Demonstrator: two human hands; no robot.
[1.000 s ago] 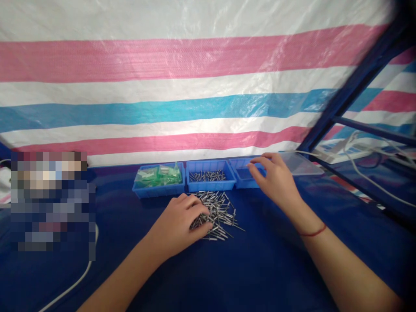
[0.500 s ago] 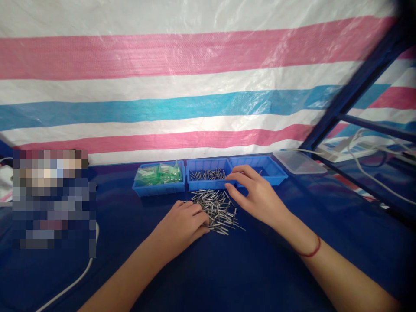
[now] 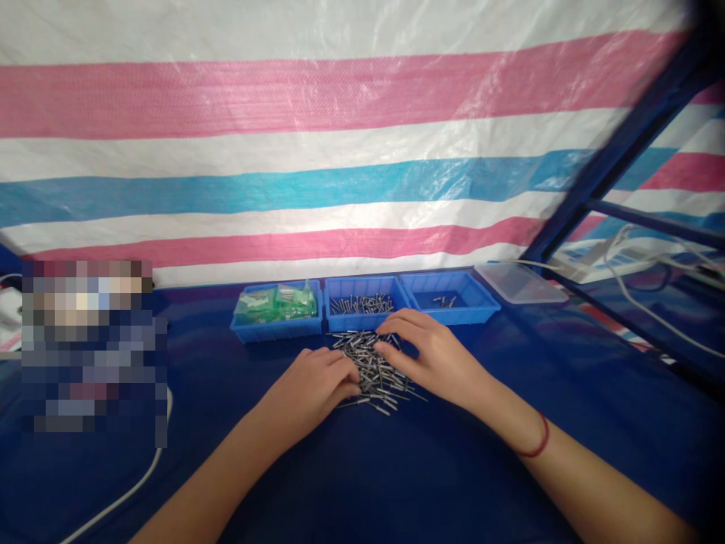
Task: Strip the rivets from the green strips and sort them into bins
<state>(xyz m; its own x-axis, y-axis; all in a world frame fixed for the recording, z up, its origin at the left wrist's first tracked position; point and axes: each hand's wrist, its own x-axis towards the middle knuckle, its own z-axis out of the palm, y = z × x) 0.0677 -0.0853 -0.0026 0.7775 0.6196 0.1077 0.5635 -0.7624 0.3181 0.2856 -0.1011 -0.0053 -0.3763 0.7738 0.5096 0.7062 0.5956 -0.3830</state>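
Observation:
A loose pile of blind rivets (image 3: 374, 370), slim metal pins with silvery sleeves, lies on the dark blue table. At its left edge rests my left hand (image 3: 320, 381), fingers curled in and thumb close to the forefinger; whatever the fingertips hold is hidden. Over the pile's upper right side reaches my right hand (image 3: 436, 351), thumb and forefinger apart, nothing visible between them. Just behind the pile, the middle blue bin (image 3: 362, 284) contains many rivets. A few small metal pieces lie in the right blue bin (image 3: 473, 291).
The left blue bin (image 3: 277, 330) holds green plastic packets (image 3: 277, 302). A clear plastic lid (image 3: 521, 283) lies right of the bins. White cables run at both sides (image 3: 141, 483). A striped sheet (image 3: 340, 181) hangs behind the table, and a blue metal frame (image 3: 612, 151) stands at right.
My right hand has come away from the bins, down and left over the pile, so the right bin's contents now show. My left hand has shifted slightly left at the pile's edge.

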